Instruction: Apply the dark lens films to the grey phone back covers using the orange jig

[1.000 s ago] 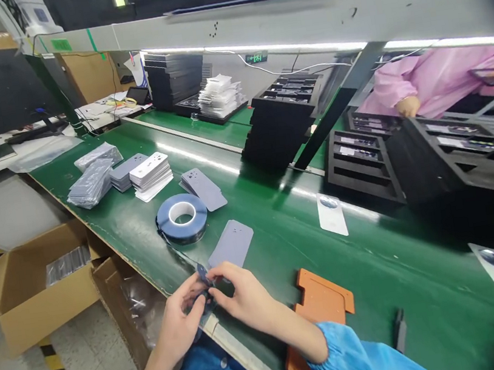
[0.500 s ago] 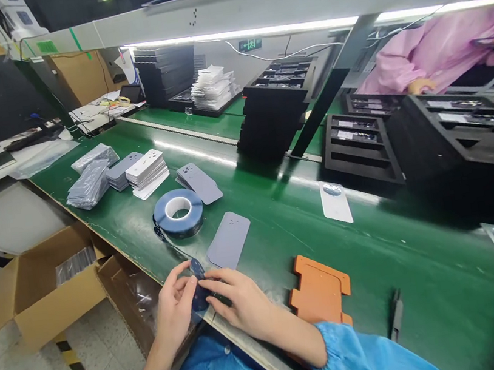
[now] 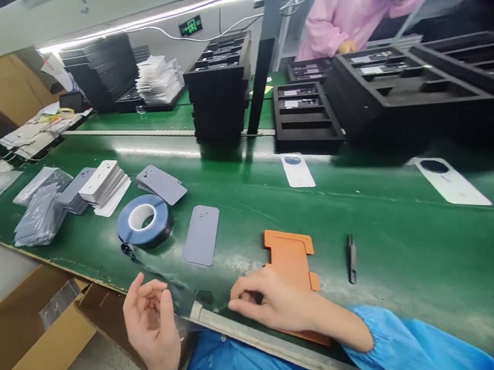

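Tape handling seems in hand, the blue roll (image 3: 155, 235) set near a grey panel (image 3: 203, 240); the left hand (image 3: 151, 330) is held fingers apart, any right hand (image 3: 265, 297) pinch cannot be told, and fingertip gripping seems required

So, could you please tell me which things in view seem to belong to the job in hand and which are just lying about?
Probably in use, being nearest the left hand and right hand:
- blue tape roll
- grey panel beside the roll
- orange plate
- small dark piece

Probably just lying about:
- black tool
- two white panels farther back
- plastic-bagged panels
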Available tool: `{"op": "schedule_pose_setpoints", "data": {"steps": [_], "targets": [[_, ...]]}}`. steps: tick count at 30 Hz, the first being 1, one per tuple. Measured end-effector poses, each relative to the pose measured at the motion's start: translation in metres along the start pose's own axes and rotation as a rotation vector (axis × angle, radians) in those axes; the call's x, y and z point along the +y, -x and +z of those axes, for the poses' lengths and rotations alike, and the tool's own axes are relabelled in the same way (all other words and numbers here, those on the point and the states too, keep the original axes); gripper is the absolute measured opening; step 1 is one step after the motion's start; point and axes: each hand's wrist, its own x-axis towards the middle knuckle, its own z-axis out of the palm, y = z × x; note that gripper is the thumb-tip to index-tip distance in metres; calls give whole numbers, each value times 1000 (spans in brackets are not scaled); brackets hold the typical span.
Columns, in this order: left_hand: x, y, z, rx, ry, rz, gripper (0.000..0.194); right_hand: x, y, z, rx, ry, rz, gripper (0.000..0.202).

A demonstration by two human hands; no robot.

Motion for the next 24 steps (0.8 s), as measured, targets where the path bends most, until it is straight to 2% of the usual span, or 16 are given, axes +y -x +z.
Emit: {"op": "schedule_pose_setpoints", "data": {"steps": [2,4,6,9,12,15,17,20,24], "targets": [[7,9,8,-31,34,33,41,9,17,-14,147,-68,97,26],[13,18,20,-122,62,28,32,21,33,-26,295,-76,166,25],[18,25,35,-289,85,-24,26,36,46,-34,400,-51,230,22],[20,28,68,-600,93,-180,25,57,61,-41,496,-10,326,17],[18,26,108,-782,85,-312,26,72,70,-46,577,47,354,14],[11,25,143,-840,96,-395,26,81,74,-52,637,110,322,19],[5,25,159,-847,83,-419,23,85,76,-56,645,118,309,22],[-3,26,173,-862,49,-425,22,90,77,-58,639,112,302,24],[-8,26,180,-871,16,-423,22,92,77,-58,652,92,310,21]]}}
